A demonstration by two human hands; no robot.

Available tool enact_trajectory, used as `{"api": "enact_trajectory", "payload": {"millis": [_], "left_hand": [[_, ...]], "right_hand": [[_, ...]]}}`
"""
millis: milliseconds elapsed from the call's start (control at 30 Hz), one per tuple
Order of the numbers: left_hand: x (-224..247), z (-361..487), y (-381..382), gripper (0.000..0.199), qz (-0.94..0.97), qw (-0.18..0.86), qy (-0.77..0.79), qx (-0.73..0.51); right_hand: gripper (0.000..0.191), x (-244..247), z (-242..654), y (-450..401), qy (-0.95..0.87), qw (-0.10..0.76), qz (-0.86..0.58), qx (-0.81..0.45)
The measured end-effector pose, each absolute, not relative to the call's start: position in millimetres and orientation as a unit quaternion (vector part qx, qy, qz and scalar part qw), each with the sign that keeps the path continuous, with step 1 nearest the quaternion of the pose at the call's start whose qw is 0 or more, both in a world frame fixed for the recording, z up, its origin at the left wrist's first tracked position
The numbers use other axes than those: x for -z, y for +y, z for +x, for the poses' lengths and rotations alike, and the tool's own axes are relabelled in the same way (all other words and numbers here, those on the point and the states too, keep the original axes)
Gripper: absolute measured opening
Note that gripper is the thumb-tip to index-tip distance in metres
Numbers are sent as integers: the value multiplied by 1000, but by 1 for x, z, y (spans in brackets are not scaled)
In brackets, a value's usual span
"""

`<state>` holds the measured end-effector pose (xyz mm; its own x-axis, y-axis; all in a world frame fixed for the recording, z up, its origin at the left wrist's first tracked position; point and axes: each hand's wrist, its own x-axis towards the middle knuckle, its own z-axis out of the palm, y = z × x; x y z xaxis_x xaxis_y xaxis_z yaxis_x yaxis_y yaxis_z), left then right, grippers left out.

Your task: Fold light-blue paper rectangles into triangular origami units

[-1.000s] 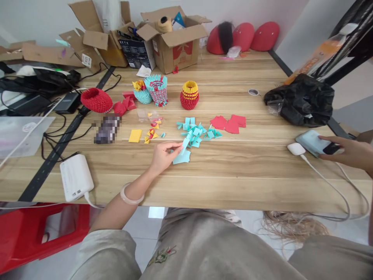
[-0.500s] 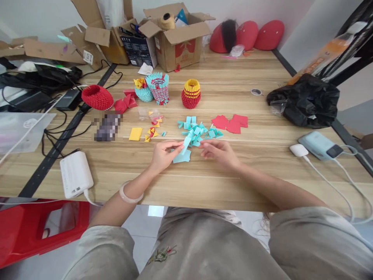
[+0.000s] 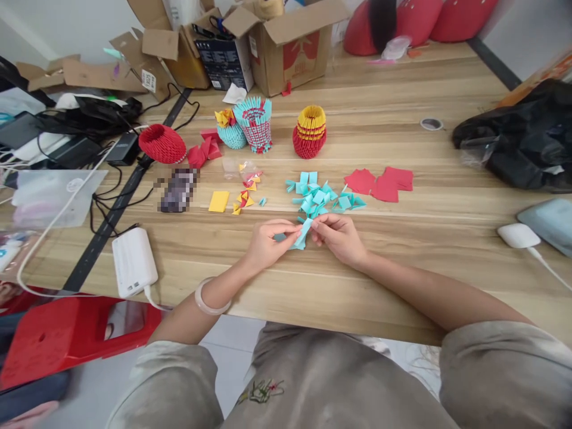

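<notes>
A folded light-blue paper strip (image 3: 304, 231) is pinched between both hands near the front of the table. My left hand (image 3: 273, 241) grips its lower left side with thumb and fingertips. Closed on the strip's upper right end is my right hand (image 3: 338, 237). Just beyond the fingers lies a loose heap of folded light-blue paper pieces (image 3: 315, 198). More light-blue paper lies beneath the hands, mostly covered by them. Red paper pieces (image 3: 384, 183) rest right of the heap, and a yellow paper stack (image 3: 218, 201) lies to the left.
Behind stand a red-and-yellow folded-paper vase (image 3: 310, 132), a blue-and-red one (image 3: 255, 125) and a red paper bowl (image 3: 162, 143). A white power bank (image 3: 134, 262) with a cable sits front left. Cardboard boxes (image 3: 290, 53) line the back; a black plastic bag (image 3: 522, 140) lies at right.
My right hand has come in to the strip and now grips its end; before, it was apart from it. The camera view has shifted, so the table's things appear farther right.
</notes>
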<state>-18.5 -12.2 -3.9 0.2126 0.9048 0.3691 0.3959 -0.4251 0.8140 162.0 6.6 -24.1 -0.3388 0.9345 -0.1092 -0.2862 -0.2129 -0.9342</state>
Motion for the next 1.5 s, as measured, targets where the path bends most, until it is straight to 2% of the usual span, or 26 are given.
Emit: {"api": "enact_trajectory", "payload": {"millis": [167, 300, 633, 933, 1033, 1167, 1233, 1333, 1500], "left_hand": [[6, -17, -12, 11, 729, 280, 440, -443], [8, -16, -12, 11, 726, 289, 440, -442], [8, -11, -14, 12, 726, 280, 428, -460], [12, -2, -16, 9, 698, 299, 402, -512], [12, -1, -16, 25, 659, 307, 425, -539], [10, -9, -13, 53, 659, 288, 447, -532], [7, -14, -12, 44, 680, 257, 470, -500], [2, -19, -12, 14, 726, 171, 491, -450], [-3, -17, -13, 8, 745, 104, 492, -439]], "right_hand": [[35, 22, 163, 5, -492, 390, -385, -677], [32, 22, 162, 3, -511, 371, -384, -674], [19, 25, 159, 2, -530, 380, -362, -666], [24, 26, 154, -3, -560, 378, -336, -657], [25, 24, 155, -3, -550, 389, -356, -648], [20, 22, 158, -3, -522, 466, -362, -616], [19, 24, 159, -2, -516, 505, -361, -590], [17, 27, 160, 0, -523, 541, -363, -551], [14, 29, 163, 0, -585, 572, -330, -471]]}}
